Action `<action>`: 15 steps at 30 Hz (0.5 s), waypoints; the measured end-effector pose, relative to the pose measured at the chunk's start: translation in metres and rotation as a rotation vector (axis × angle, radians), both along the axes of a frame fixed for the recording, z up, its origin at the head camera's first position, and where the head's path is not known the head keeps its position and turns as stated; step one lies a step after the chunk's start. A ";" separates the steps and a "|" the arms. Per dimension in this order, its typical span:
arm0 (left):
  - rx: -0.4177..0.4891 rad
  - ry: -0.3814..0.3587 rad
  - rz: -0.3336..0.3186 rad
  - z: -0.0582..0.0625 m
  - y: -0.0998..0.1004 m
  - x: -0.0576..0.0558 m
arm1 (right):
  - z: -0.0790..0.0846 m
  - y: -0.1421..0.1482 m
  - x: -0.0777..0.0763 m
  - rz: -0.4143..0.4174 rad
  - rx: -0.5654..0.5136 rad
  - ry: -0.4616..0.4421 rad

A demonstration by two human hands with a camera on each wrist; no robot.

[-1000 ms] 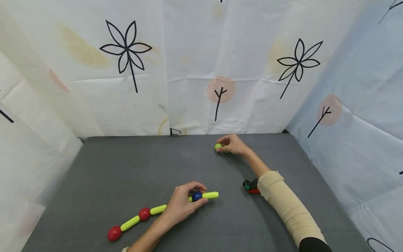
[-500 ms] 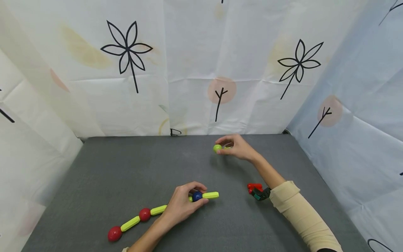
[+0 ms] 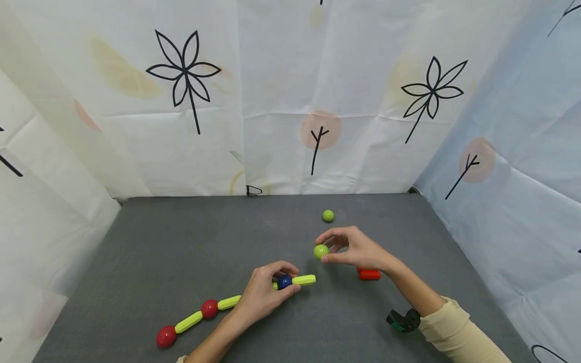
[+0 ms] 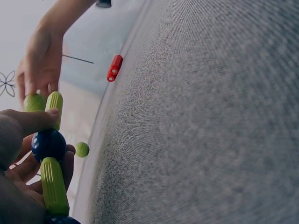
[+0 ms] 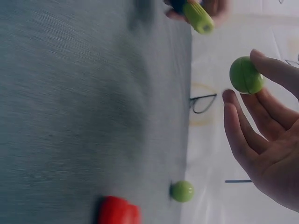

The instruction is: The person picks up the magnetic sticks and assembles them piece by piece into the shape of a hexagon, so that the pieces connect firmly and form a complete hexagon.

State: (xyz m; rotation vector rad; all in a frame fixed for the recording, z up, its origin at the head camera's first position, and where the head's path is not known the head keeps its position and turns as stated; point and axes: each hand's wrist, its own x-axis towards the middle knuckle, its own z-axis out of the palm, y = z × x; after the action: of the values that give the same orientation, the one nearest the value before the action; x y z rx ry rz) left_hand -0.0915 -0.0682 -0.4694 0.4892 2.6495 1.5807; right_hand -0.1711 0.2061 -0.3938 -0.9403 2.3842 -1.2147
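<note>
"What does the head view give us?"
"We see the left hand (image 3: 265, 290) gripping the chain (image 3: 229, 302) at its blue ball (image 3: 284, 282) — the chain runs across the table (image 3: 181, 242) to two red balls (image 3: 210, 309). The right hand (image 3: 360, 248) pinches a green ball (image 3: 321, 251) above the table, apart from the chain's yellow-green end rod (image 3: 304, 280)."
"And the left wrist view?"
"There we find the thumb on that rod, other fingers behind the blue ball. A second green ball (image 4: 82, 149) and two red rods (image 4: 116, 63) lie on the table."
"The right wrist view?"
"We see the pinched ball between thumb and fingertips — clear of the end rod. The red rods are partly cut off."
</note>
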 end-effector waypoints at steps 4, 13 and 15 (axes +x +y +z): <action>-0.003 0.005 0.005 0.000 0.001 0.000 | -0.009 0.006 0.016 0.032 -0.004 -0.087; -0.012 0.009 0.018 -0.001 0.001 0.000 | -0.025 0.002 0.032 0.051 -0.043 -0.142; -0.010 0.011 0.016 -0.001 0.001 0.000 | -0.026 0.001 0.033 0.038 -0.054 -0.143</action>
State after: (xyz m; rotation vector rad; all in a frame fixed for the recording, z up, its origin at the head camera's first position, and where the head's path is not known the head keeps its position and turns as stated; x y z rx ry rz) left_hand -0.0916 -0.0671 -0.4703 0.4792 2.6747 1.5731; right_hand -0.1377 0.2073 -0.4194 -0.8792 2.2232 -1.2921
